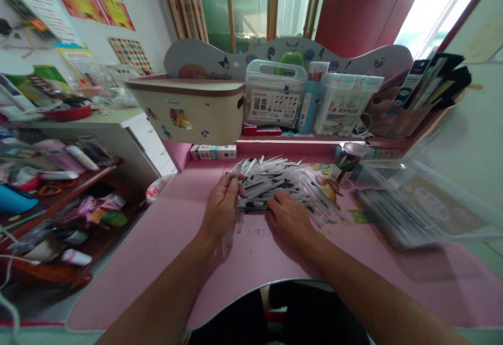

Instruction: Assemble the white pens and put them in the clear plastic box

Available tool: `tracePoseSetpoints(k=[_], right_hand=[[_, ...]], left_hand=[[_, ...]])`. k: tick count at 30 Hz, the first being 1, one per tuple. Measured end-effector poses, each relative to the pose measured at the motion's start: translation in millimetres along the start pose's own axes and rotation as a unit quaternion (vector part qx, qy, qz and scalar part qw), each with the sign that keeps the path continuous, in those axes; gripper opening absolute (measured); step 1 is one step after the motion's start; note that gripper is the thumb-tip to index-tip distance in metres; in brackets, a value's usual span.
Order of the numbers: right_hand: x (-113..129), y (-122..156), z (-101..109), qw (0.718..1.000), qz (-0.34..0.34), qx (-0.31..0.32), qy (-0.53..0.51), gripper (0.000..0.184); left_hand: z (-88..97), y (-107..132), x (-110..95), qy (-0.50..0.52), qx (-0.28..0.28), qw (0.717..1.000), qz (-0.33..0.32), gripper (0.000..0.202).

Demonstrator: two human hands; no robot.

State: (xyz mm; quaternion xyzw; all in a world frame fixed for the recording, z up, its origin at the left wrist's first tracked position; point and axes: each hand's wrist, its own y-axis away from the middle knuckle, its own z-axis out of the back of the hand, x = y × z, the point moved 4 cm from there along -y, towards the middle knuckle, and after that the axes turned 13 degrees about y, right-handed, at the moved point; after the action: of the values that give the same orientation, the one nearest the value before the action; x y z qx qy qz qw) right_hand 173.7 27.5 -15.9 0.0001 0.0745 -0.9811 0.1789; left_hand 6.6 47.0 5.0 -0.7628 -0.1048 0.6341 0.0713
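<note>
A loose heap of thin pens (271, 180), white or clear with dark tips, lies on the pink desk in front of me; several seem to be in clear plastic sleeves. At the heap's left edge, my left hand (223, 201) is closed, thumb against fingers, around a slim whitish pen (238, 169) that pokes up past the thumb. Clear narrow strips (225, 244) show beneath that hand. My right hand (290, 213) touches the heap's near edge with its fingers curled together; whatever is between the fingertips is hidden.
To the right, an open clear plastic box (416, 230) holds rows of dark pens. A can of pens (348, 162) stands behind it. On the shelf above are a cream bin (188, 114) and marker cases (275, 96). A small carton (214, 152) sits at the back left.
</note>
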Motion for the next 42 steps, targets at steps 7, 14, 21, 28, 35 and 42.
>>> tracePoseSetpoints(k=[7, 14, 21, 28, 35, 42], right_hand=[[-6.4, 5.9, 11.0, 0.999, 0.0, -0.032, -0.021, 0.019], [-21.3, 9.1, 10.6, 0.995, 0.007, -0.059, -0.081, 0.022], [-56.6, -0.5, 5.6, 0.885, -0.118, -0.081, -0.443, 0.021], [-72.5, -1.1, -0.9, 0.68, -0.166, -0.051, -0.713, 0.012], [-72.9, -0.8, -6.8, 0.701, -0.168, -0.029, -0.692, 0.009], [-74.5, -1.2, -6.3, 0.705, -0.177, 0.003, -0.687, 0.013]], left_hand=[[3.2, -2.9, 4.2, -0.087, 0.011, 0.996, -0.005, 0.024], [0.8, -6.3, 6.2, -0.218, 0.068, 0.973, -0.032, 0.026], [-1.0, -7.1, 7.0, -0.317, 0.111, 0.941, -0.047, 0.03], [-9.7, -3.3, 9.1, -0.336, 0.192, 0.92, -0.06, 0.027], [-5.7, -5.0, 11.3, -0.346, 0.167, 0.92, -0.069, 0.027], [-9.8, -3.1, 9.5, -0.338, 0.214, 0.912, -0.093, 0.024]])
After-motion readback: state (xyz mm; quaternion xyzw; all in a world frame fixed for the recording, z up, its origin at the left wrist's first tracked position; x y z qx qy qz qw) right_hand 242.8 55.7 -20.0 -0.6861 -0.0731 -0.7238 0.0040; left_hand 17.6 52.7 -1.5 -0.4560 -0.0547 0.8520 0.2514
